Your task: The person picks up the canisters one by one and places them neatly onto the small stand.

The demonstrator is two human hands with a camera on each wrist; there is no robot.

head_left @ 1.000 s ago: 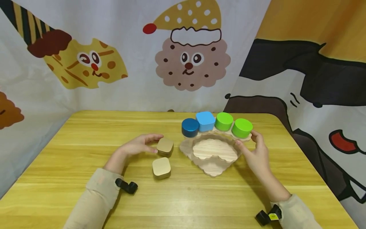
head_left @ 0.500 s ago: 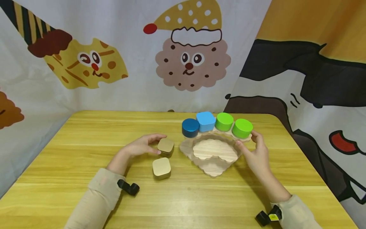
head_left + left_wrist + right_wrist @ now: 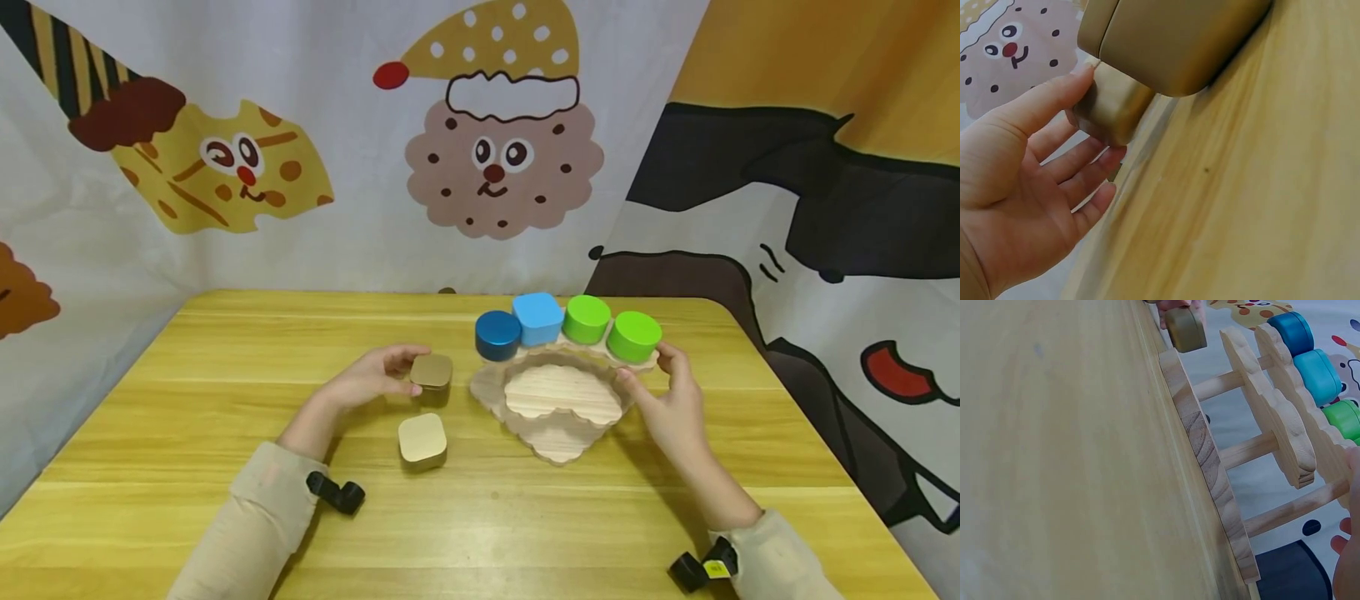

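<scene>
My left hand (image 3: 408, 371) pinches a gold rounded-square block (image 3: 432, 372) between thumb and fingers and holds it just above the table; the left wrist view shows the same block (image 3: 1107, 109). A second gold block (image 3: 423, 438) lies on the table nearer me. My right hand (image 3: 643, 364) grips the right rim of a tiered wooden stand (image 3: 562, 404). On the stand's top tier sit a dark blue cylinder (image 3: 498, 333), a light blue block (image 3: 538, 317) and two green cylinders (image 3: 587, 318), (image 3: 634, 335). From the side, the right wrist view shows the stand (image 3: 1207, 456) with its tiers joined by dowels.
The yellow wooden table (image 3: 225, 392) is backed by cartoon-printed cloth walls (image 3: 247, 167) at the rear and right. The table's right edge runs close to my right arm. Black wrist straps (image 3: 335, 492) lie at both sleeves.
My left hand has closed on the far gold block and raised it slightly off the table. The right hand and the stand have not moved.
</scene>
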